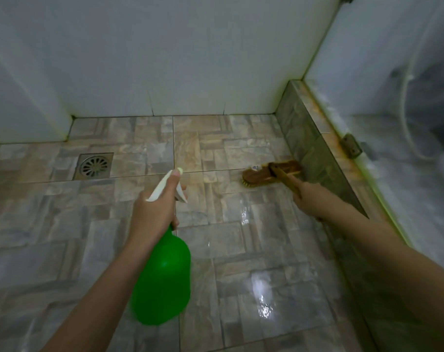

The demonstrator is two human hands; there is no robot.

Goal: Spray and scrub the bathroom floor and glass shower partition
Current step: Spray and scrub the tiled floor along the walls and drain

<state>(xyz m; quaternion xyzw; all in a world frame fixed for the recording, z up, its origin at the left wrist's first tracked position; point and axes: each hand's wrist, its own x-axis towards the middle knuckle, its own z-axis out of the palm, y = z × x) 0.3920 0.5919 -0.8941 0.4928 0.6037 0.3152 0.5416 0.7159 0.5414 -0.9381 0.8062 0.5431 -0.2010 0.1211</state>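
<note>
My left hand (pixel 153 212) grips the neck of a green spray bottle (pixel 162 280) with a white trigger head (pixel 169 185) that points forward over the tiled floor (pixel 63 224). My right hand (pixel 310 199) holds the wooden handle of a brown scrub brush (pixel 264 175). The brush's bristles sit on the floor at the foot of a low tiled kerb (pixel 315 146). Above the kerb, on the right, stands the glass shower partition (pixel 383 72). The floor near the brush and towards me is wet and shiny.
A round metal floor drain (pixel 94 166) sits at the left of the floor. White walls (pixel 165 59) close the far side and left corner. A rusty metal hinge bracket (pixel 351 146) is fixed on the kerb. A hose shows blurred behind the glass.
</note>
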